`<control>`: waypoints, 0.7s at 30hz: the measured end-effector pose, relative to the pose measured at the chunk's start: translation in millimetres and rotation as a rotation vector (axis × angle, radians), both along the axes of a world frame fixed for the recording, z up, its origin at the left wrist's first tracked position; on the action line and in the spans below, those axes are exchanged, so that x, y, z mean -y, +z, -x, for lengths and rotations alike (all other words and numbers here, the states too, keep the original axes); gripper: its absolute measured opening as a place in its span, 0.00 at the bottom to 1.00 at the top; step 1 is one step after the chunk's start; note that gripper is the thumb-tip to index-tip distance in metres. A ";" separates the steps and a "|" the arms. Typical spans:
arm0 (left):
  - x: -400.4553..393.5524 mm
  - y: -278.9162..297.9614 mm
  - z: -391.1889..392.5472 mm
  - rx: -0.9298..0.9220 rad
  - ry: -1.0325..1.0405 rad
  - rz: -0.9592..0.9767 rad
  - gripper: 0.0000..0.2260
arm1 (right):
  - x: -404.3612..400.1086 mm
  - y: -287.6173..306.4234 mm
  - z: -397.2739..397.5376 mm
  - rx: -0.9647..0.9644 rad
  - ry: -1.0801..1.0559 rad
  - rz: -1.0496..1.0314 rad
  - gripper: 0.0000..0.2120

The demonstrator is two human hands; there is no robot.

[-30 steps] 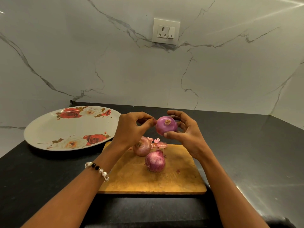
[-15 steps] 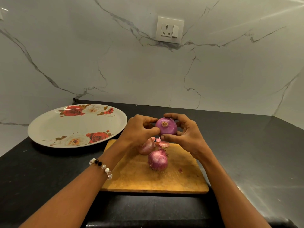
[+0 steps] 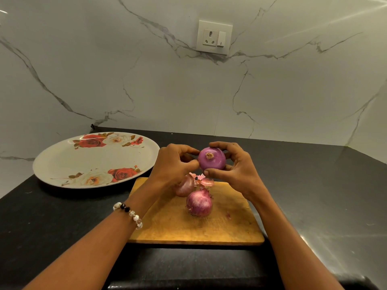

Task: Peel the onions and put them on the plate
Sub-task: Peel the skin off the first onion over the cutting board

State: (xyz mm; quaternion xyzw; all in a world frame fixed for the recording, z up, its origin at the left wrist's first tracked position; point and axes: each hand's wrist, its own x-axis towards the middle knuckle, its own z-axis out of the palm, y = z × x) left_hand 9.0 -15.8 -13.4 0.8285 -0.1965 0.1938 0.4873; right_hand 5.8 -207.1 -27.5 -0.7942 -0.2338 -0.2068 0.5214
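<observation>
A smooth purple onion (image 3: 212,161) is held in the air above the wooden cutting board (image 3: 230,225). My right hand (image 3: 236,170) grips it with thumb below and fingers over the top. My left hand (image 3: 174,164) pinches at the onion's left side with curled fingers. On the board lie an onion in its striped skin (image 3: 199,203), another brownish onion (image 3: 185,186) partly hidden behind my left wrist, and a few loose peel scraps (image 3: 204,180). The white plate with red roses (image 3: 94,158) sits to the left with nothing on it.
Everything stands on a black countertop (image 3: 314,195) with a marble wall behind it. A wall socket (image 3: 214,37) is above. The counter's front edge runs just below the board.
My hands have drawn together on the onion. The left fingers, apart from it a second ago, now pinch its left side. The onion has turned slightly in my right hand.
</observation>
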 end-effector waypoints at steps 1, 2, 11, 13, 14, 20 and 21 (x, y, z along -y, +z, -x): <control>0.5 -0.3 0.1 0.011 0.013 -0.001 0.13 | 0.2 0.0 0.1 0.016 -0.006 0.015 0.32; 1.3 -0.8 0.2 0.020 0.024 -0.003 0.12 | 0.1 0.1 0.3 0.029 -0.011 0.028 0.33; 4.0 -3.1 -0.8 0.022 0.009 0.010 0.18 | -2.7 1.0 1.7 0.034 -0.004 0.018 0.33; 2.9 -1.9 -1.0 0.036 0.010 0.018 0.18 | -2.8 1.6 2.3 0.011 0.005 -0.020 0.33; 2.0 -1.3 -1.4 0.041 0.013 0.029 0.17 | -2.4 1.8 2.6 0.001 0.009 -0.041 0.33; -3.1 2.0 -3.2 0.038 0.049 0.108 0.14 | -1.3 6.1 5.2 -0.072 0.045 -0.214 0.33; -3.3 2.3 -3.2 0.038 0.053 0.110 0.13 | -1.2 6.8 5.7 -0.086 0.044 -0.245 0.32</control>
